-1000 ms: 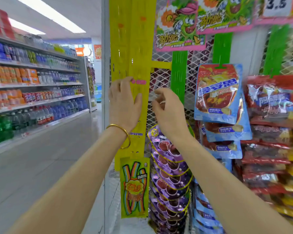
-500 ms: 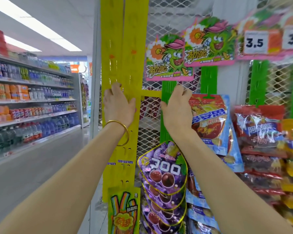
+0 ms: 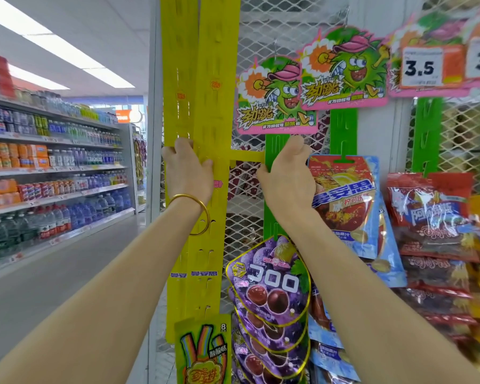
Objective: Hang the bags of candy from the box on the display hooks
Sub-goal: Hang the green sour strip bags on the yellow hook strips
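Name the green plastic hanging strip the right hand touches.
The leftmost green plastic hanging strip, above the purple grape bags; other green strips hang farther right, untouched.

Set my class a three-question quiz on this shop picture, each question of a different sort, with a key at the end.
1. True or false: the left hand grips the yellow strips.
2. Which does the right hand hold? A. the green strip B. a bottle C. a box
3. What number is printed on the price tag at upper right?

Key: 1 true; 2 A; 3 3.5
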Action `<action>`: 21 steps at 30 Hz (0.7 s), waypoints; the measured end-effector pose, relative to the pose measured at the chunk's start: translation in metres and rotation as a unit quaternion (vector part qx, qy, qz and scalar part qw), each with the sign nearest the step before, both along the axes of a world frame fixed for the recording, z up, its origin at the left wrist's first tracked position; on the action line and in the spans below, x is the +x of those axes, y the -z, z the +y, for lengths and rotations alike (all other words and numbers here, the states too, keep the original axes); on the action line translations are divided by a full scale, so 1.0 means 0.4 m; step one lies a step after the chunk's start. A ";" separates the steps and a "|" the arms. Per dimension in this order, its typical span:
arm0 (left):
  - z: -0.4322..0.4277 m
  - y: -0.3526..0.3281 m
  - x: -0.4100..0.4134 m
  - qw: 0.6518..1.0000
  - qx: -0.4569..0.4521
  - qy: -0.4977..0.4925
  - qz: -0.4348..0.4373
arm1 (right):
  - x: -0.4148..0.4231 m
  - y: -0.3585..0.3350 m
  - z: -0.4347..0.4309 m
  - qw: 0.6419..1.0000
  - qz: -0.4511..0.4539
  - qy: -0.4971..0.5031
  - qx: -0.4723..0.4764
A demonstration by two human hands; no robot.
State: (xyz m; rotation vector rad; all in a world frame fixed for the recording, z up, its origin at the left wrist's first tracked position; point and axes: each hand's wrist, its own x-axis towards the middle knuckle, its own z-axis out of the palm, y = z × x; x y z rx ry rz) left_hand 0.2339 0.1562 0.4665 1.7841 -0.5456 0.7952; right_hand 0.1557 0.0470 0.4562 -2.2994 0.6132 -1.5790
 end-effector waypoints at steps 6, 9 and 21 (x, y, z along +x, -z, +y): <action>-0.001 0.005 0.002 1.000 0.003 -0.008 -0.025 | 0.005 0.007 -0.008 1.000 -0.009 0.005 -0.008; 0.004 0.012 0.009 0.999 -0.016 0.033 -0.035 | 0.008 0.008 -0.010 1.000 -0.008 0.001 -0.007; 0.009 0.011 0.009 0.981 -0.056 0.183 0.010 | 0.014 0.013 -0.014 1.000 -0.013 0.014 -0.023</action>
